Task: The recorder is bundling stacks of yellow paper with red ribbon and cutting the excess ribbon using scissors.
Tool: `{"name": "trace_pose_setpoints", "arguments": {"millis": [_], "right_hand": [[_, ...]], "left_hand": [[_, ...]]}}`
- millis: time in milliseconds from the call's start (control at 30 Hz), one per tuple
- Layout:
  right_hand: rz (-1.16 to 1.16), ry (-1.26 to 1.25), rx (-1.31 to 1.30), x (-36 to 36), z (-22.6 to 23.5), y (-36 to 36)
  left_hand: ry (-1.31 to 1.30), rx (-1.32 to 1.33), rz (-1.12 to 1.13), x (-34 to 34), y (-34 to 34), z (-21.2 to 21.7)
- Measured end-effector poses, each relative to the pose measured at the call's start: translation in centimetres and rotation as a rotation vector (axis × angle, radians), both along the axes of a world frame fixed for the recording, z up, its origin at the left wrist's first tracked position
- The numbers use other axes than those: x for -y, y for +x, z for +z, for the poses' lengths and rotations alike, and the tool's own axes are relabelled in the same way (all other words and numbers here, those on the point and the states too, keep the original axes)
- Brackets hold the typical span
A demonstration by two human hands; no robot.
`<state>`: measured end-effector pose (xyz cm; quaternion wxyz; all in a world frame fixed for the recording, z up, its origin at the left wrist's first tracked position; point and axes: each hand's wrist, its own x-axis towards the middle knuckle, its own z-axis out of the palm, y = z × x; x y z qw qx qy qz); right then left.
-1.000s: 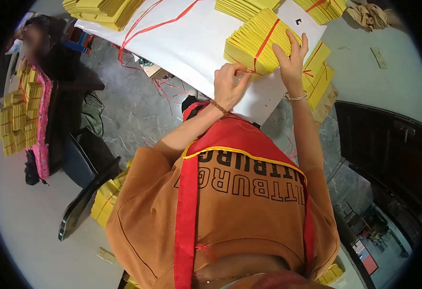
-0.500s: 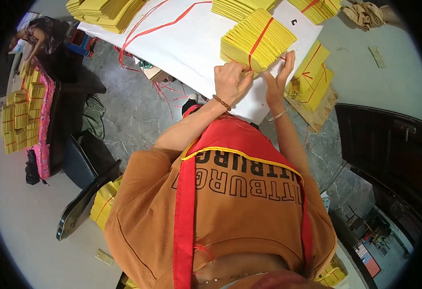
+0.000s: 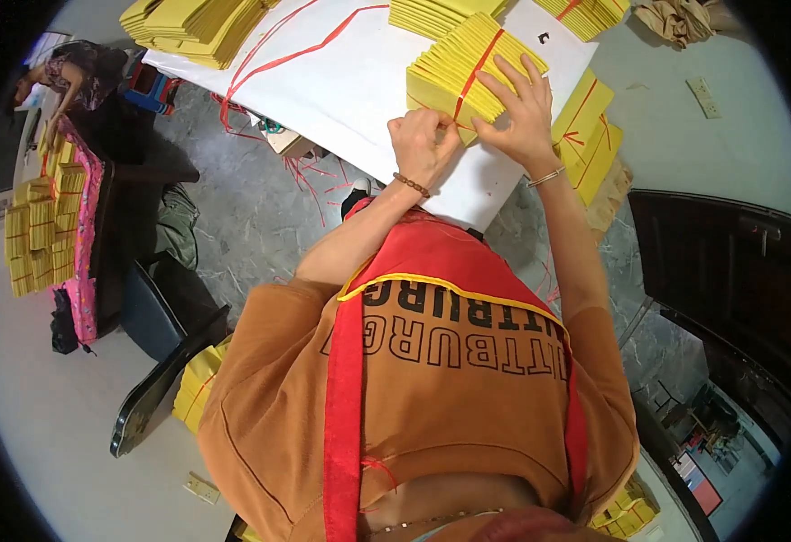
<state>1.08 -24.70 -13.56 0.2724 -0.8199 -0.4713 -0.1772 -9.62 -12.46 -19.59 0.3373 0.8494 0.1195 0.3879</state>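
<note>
A bundle of folded yellow paper (image 3: 454, 68) with a red ribbon (image 3: 479, 69) round it lies near the front edge of the white table. At its near left corner, my left hand (image 3: 423, 149) is closed in a pinch on the ribbon, whose end is hidden by the fingers. My right hand (image 3: 524, 117) rests against the bundle's right side, its fingers spread over the paper folds and its thumb near the lower corner.
More yellow stacks (image 3: 201, 36) lie along the far side of the white table (image 3: 341, 81), with loose red ribbon (image 3: 323, 45). Tied yellow packs (image 3: 590, 135) stand off its right edge. A dark chair (image 3: 156, 303) is behind left; a person (image 3: 79, 72) works at another table.
My right hand has moved up and in, from beside the bundle's lower corner onto its right side, with fingers spreading. The left hand stays at the ribbon, shifted slightly left.
</note>
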Motion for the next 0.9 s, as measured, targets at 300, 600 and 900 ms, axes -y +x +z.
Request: {"name": "trace_pose_setpoints", "arguments": {"millis": [300, 600, 900], "right_hand": [[-0.004, 0.044, 0.008, -0.1, -0.2, -0.2], [0.007, 0.062, 0.034, -0.6, 0.1, -0.4], [0.005, 0.066, 0.036, -0.4, 0.1, -0.5]], "left_hand": [[-0.001, 0.009, -0.073, -0.9, -0.3, -0.4], [0.007, 0.025, -0.054, 0.2, 0.0, -0.8], [0.046, 0.045, 0.104, -0.9, 0.5, -0.9]]}}
